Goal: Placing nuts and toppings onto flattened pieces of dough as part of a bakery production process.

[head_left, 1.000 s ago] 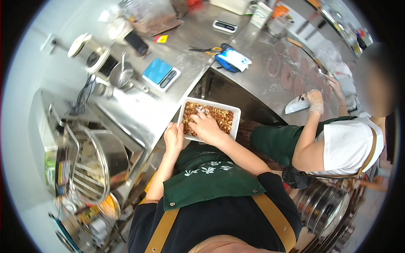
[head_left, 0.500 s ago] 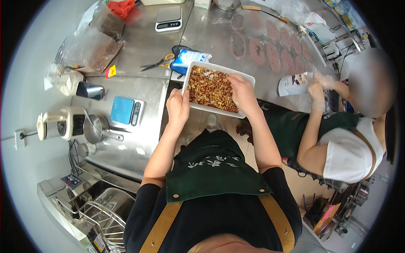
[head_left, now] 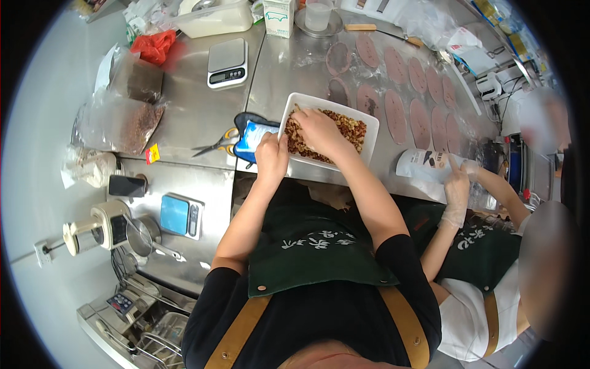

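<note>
1. Thumb and fingers of the left hand [head_left: 271,158] are closed on the near left corner of a deep white tray [head_left: 371,142], gripping its rim!
2. Over to the right hand [head_left: 317,131]: palm down, reaching inside, fingertips buried among the chopped nuts [head_left: 348,128]. How tightly those fingers are curled, or whether they have hold of any pieces, I cannot tell.
3. Those nuts, brown and golden, spread across the tray floor, with the tray just in front of the person's dark green apron [head_left: 319,261], over the near edge of the steel table [head_left: 184,126]. Whether the table bears its weight, I cannot tell.
4. Just left of the tray, a blue-and-white packet [head_left: 253,135] lies on a dark blue pouch [head_left: 248,118], and beside that, scissors [head_left: 228,140] with yellow-and-black handles, blades pointing left.
5. Beyond the tray, two rows of flat pinkish ovals [head_left: 395,117] run off to the right, a couple with darker centres.
6. On the right flank, a co-worker's gloved hands [head_left: 456,187] are at a whitish pouch [head_left: 424,165], near the lowest ovals.
7. Down the left side: a blue-topped scale [head_left: 176,214], a saucepan [head_left: 140,238] next to it, and a phone [head_left: 126,186] above. Farther up sits a grey-topped scale [head_left: 227,56].
</note>
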Motion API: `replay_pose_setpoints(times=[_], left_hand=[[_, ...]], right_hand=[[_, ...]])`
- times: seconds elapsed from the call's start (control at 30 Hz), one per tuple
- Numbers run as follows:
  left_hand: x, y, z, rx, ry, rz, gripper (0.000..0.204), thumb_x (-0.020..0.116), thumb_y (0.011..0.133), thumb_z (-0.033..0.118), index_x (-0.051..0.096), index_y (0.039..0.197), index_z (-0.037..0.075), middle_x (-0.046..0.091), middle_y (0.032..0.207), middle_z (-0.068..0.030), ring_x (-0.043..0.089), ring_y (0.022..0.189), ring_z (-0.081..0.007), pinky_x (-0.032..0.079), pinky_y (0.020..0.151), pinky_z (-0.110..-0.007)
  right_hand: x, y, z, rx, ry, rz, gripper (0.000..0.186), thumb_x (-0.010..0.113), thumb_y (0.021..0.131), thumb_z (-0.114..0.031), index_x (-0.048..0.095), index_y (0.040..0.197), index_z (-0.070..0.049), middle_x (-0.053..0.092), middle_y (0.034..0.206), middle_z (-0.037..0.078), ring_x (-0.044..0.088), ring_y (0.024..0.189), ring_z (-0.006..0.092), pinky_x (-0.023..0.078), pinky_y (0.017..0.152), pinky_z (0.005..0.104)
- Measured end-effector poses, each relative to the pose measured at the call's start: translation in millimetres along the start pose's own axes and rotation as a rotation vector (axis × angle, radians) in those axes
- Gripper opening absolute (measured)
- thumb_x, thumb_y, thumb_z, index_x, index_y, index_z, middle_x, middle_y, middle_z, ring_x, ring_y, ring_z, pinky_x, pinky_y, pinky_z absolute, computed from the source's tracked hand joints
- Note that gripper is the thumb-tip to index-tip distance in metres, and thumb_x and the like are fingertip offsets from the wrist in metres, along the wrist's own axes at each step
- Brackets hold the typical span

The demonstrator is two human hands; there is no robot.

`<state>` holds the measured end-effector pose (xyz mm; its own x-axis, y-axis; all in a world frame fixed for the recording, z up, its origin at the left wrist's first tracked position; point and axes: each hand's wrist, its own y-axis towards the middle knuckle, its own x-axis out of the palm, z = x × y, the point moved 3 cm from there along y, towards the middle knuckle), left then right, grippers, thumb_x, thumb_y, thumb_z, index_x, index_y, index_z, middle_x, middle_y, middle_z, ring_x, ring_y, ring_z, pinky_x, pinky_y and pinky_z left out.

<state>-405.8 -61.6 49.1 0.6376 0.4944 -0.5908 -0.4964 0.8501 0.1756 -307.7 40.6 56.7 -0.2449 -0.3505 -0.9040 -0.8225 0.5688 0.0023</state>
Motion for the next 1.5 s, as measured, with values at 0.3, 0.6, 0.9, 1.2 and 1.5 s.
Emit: replay_pose_setpoints(times=[0.3,0.6,0.9,1.2,1.5], left_hand=[[33.7,83.2,-6.1,0.092,0.059,-0.08,0.015,0.051,0.084,0.011,0.06,0.081,-0.001,0.054,0.075,-0.0198,0.055,0.067,-0.0393,0.045,0.061,-0.046],[54.8,123.7,-16.5,0.073,0.072,-0.127,0.014,0.05,0.084,0.009,0.06,0.082,-0.001,0.054,0.074,-0.0193,0.055,0.066,-0.0386,0.044,0.061,-0.046],[69.3,143.9,-12.9,0.058,0.063,-0.095,0.013,0.051,0.083,0.009,0.06,0.082,-0.001,0.054,0.075,-0.0195,0.055,0.067,-0.0389,0.045,0.06,-0.047],[81.8,159.7,-12.3,0.054,0.09,-0.149,0.014,0.052,0.083,0.011,0.059,0.084,-0.001,0.054,0.075,-0.0199,0.056,0.065,-0.0394,0.046,0.059,-0.047],[83.8,179.8,-20.6,0.012,0.138,-0.161,0.012,0.052,0.083,0.011,0.059,0.083,0.001,0.054,0.075,-0.0196,0.056,0.065,-0.0388,0.046,0.058,-0.046]], right_hand=[[-10.6,66.3,54.0,0.113,0.038,0.179,0.036,0.066,0.072,-0.01,0.053,0.104,0.001,0.052,0.104,0.016,0.053,0.096,0.0341,0.044,0.083,0.0406],[0.1,116.1,77.1,0.235,-0.016,-0.02,0.038,0.073,0.066,-0.016,0.056,0.096,0.0,0.053,0.101,0.015,0.054,0.097,0.0308,0.047,0.08,0.0404],[0.8,133.1,114.1,0.374,0.212,0.091,0.027,0.067,0.069,-0.014,0.058,0.093,-0.004,0.057,0.095,0.015,0.058,0.089,0.0338,0.048,0.075,0.0412],[15.9,134.6,160.9,0.38,0.991,0.167,0.018,0.062,0.073,-0.008,0.061,0.088,0.002,0.064,0.083,0.01,0.059,0.074,0.0181,0.046,0.069,0.0283],[23.5,132.8,172.8,0.624,2.007,0.183,0.018,0.055,0.087,-0.013,0.058,0.097,0.001,0.06,0.098,0.013,0.058,0.095,0.0233,0.05,0.082,0.0395]])
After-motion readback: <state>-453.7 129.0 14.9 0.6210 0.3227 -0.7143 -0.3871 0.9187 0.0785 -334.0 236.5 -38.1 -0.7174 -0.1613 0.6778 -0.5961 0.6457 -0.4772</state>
